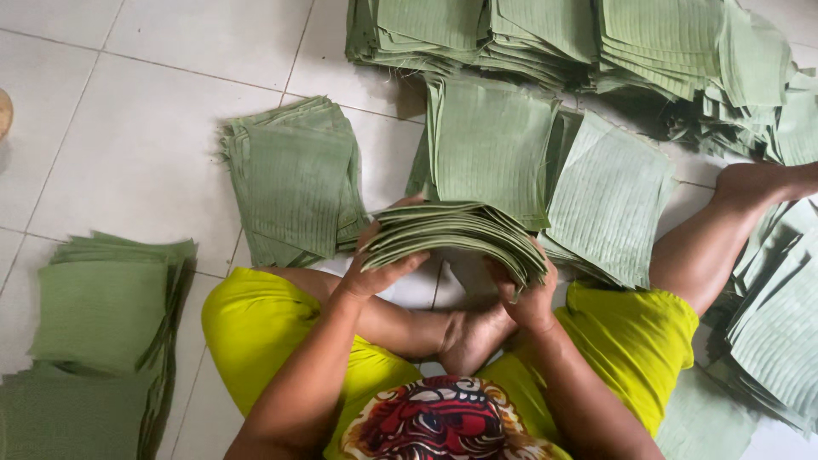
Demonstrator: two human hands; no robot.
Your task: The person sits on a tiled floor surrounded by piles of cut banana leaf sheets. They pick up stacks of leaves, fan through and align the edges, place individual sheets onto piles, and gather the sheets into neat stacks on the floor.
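I sit on a white tiled floor (136, 128) among stacks of green square leaf sheets. Both hands hold one thick bundle of green sheets (452, 230) that bows downward at its ends, above my folded legs. My left hand (379, 264) grips the bundle's left end, thumb on top. My right hand (528, 294) grips its right end from below. Just beyond the bundle lie two flat stacks of green sheets, one upright (490, 145) and one tilted to the right (609, 200).
Another stack of sheets (294, 179) lies to the left on the floor, and a further one (98, 315) at the far left. Larger piles (579, 38) run along the top, and more sheets (780, 324) lie by my right leg (724, 230).
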